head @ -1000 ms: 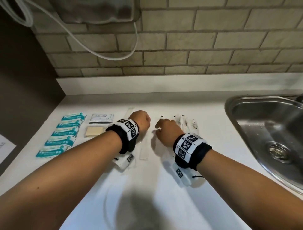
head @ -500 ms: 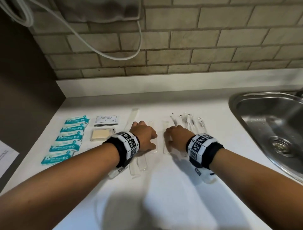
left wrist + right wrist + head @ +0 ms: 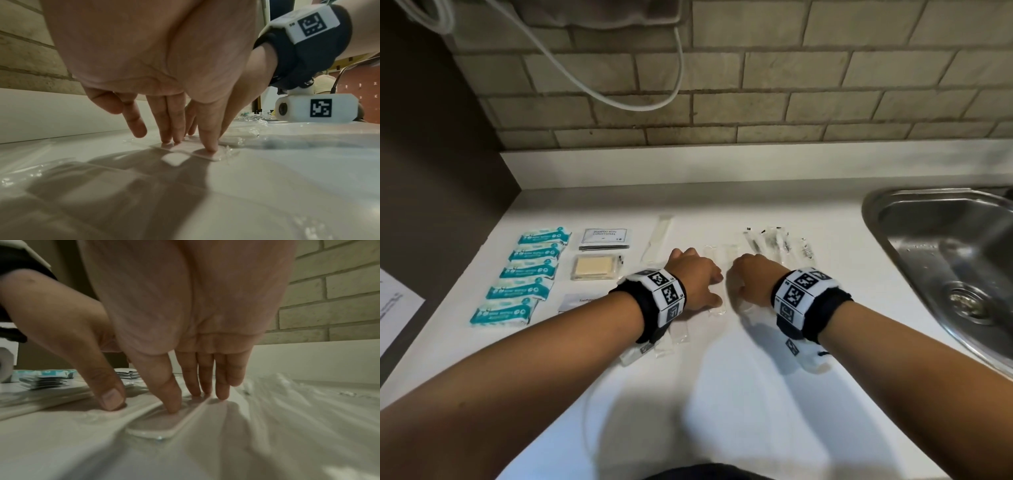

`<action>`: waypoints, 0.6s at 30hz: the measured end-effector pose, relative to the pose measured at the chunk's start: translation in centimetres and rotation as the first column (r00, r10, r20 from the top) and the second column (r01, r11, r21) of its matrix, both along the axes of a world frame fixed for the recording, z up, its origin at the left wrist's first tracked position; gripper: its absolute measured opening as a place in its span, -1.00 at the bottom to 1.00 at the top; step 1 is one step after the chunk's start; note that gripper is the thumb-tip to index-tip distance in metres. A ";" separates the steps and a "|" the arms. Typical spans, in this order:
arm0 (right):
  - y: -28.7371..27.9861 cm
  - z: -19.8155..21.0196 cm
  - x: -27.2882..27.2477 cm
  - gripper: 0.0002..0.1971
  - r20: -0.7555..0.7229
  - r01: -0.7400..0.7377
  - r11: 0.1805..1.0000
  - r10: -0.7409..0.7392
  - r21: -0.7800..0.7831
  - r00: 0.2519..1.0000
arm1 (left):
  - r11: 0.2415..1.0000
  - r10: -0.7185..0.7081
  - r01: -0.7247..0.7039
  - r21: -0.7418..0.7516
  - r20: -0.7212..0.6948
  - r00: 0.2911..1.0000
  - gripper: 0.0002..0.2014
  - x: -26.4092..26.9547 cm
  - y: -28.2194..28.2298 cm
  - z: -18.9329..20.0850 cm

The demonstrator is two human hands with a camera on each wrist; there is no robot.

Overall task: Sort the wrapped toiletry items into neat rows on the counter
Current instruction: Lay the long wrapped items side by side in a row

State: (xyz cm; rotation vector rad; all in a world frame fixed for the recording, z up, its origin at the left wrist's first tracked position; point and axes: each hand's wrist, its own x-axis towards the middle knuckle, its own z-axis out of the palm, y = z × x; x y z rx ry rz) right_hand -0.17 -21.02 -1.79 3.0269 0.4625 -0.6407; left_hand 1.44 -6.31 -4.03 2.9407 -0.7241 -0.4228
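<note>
- My left hand (image 3: 693,279) sits palm-down at the middle of the white counter (image 3: 722,394), fingers straight and close together, tips pressing a flat clear-wrapped strip (image 3: 195,152); the little finger lifts off the surface.
- My right hand (image 3: 751,281) lies just beside it at 3 o'clock, fingers straight and narrow, thumb spread out to the side, fingertips (image 3: 172,407) pushing down on a second flat wrapped strip (image 3: 162,423).
- Neither hand curls round anything; both only press.
- Between the two hands the far ends of the clear strips (image 3: 717,253) point toward 12 o'clock, lying side by side.
- At 9 o'clock, five teal wipe packets (image 3: 524,274) form one column, well apart from my hands.
- Next to that column: a white shampoo sachet (image 3: 604,238) at the far end, a clear-wrapped soap bar (image 3: 594,269) nearer, then a packet (image 3: 573,301) partly hidden by my left forearm.
- One long clear-wrapped stick (image 3: 657,236) lies at 11 o'clock from the left hand.
- At 1 o'clock from the right hand, several clear-wrapped slim items with dark tips (image 3: 774,243) lie close together; I cannot tell what they are.
- The steel sink (image 3: 893,246) at 3 o'clock holds only its drain (image 3: 967,305) and some water drops.
- A sheet of paper (image 3: 393,308) lies at the far 9 o'clock edge.
</note>
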 end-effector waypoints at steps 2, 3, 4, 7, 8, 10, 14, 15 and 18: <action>0.1 0.2 0.1 -0.74 0.001 -0.036 0.999 0.036 -0.023 0.999 | 1.000 0.005 -0.005 0.003 -0.003 1.000 -0.47 -0.2 -0.2 0.0; 0.1 0.3 0.0 -0.71 -0.005 -0.040 0.998 0.040 -0.038 0.999 | 1.000 0.005 -0.005 0.001 -0.009 1.000 -0.47 -0.3 -0.2 0.0; -0.1 0.3 0.1 -0.69 -0.005 -0.045 0.998 0.045 -0.047 0.999 | 1.000 0.004 -0.004 -0.012 -0.010 1.000 -0.49 -0.5 -0.2 0.4; -0.4 -0.3 0.3 -0.70 0.006 -0.017 1.000 0.017 -0.002 1.000 | 0.989 0.080 -0.079 -0.126 0.000 0.997 -0.64 -0.6 0.9 2.0; -0.3 -0.4 0.4 -0.70 0.020 0.012 0.999 -0.013 0.038 1.000 | 0.975 0.123 -0.123 -0.182 -0.011 0.992 -0.69 -0.5 1.7 2.7; 0.3 -0.5 0.5 -0.66 0.063 0.058 0.990 -0.067 0.131 0.996 | 0.946 0.184 -0.187 -0.266 -0.035 0.982 -0.76 -0.4 3.5 4.1; 3.5 0.0 -0.5 -0.71 0.093 -0.023 0.965 -0.002 0.263 0.996 | 0.951 0.230 -0.233 -0.204 -0.037 0.972 -0.82 -1.4 6.4 5.2; 4.5 -0.1 -0.8 -0.71 0.076 -0.050 0.956 0.029 0.288 0.997 | 0.954 0.249 -0.255 -0.160 -0.054 0.967 -0.83 -1.9 6.9 5.0; 6.8 -0.6 -1.4 -0.77 0.019 -0.064 0.964 0.061 0.256 0.998 | 0.952 0.304 -0.305 -0.003 -0.059 0.951 -0.72 -3.5 7.4 3.7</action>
